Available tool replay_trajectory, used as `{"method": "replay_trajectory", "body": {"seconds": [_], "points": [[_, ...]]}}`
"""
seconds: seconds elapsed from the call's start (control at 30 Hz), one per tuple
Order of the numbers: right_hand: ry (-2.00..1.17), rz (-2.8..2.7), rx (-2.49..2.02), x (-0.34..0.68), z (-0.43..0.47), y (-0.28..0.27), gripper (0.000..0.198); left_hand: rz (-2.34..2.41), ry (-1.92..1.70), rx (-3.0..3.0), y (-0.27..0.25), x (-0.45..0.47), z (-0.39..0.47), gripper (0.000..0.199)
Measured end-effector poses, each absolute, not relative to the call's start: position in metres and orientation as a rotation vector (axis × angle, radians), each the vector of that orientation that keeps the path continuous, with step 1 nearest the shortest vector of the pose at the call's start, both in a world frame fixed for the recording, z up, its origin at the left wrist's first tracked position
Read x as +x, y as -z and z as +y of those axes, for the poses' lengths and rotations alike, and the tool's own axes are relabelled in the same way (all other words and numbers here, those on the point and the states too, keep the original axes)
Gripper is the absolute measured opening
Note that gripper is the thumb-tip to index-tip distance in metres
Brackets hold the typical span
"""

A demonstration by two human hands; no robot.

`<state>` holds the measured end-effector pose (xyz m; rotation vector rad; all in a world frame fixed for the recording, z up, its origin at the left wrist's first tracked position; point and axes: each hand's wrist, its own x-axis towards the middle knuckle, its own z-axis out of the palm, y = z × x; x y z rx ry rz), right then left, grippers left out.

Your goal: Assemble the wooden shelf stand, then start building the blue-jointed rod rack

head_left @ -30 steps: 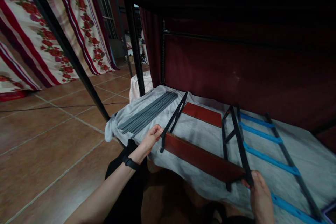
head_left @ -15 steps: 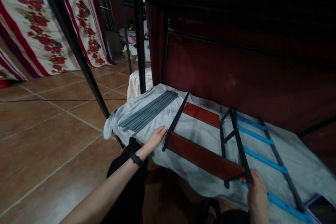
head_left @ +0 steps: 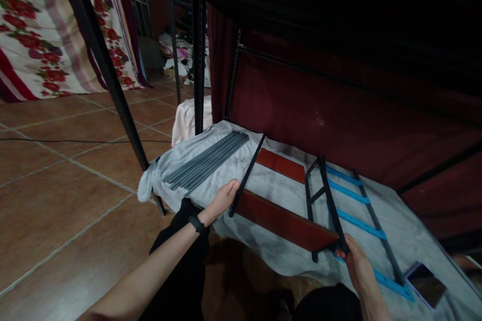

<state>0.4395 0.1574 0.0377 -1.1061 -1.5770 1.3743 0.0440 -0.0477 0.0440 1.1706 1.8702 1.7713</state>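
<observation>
My left hand [head_left: 225,196], wearing a black band on its wrist, closes around the near end of the left black side bar of a rack. The rack has a black frame and two reddish-brown boards [head_left: 280,219] running between its sides. At its right side, my right hand [head_left: 356,257] grips the near end of the black side frame [head_left: 327,193]; some fingers are hidden beneath it. To the left of the rack lies a bundle of thin grey rods [head_left: 211,159]. A ladder-like piece with blue slats [head_left: 361,224] and dark rails lies on the right.
A light grey cloth [head_left: 226,225] covers the low platform under everything. Black posts [head_left: 113,80] rise at the left, and a dark surface hangs overhead. A phone [head_left: 426,283] lies at the right. Dark red fabric [head_left: 293,95] hangs behind. A cable [head_left: 75,141] crosses the tiled floor.
The view has shifted slightly, so the rack and blue-slatted piece appear further left and the whole phone shows. Both hands keep their hold on the rack.
</observation>
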Motion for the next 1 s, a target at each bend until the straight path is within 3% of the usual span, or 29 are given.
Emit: {"method": "replay_trajectory", "body": {"seconds": [0.23,0.63,1.0], "points": [[-1.615,-1.429,-1.155,0.448,0.161,-0.038,0.034,1.994,-1.634,1.406,-0.041,0.039,-0.051,0.031],[-1.246,-1.751,-1.308,0.456,0.174,-0.036,0.045,1.734,-1.592,1.081,-0.051,0.035,-0.045,0.042],[-1.546,-1.678,-1.251,0.455,0.170,-0.053,0.037,1.877,-1.631,1.365,-0.039,0.035,-0.050,0.034]]}}
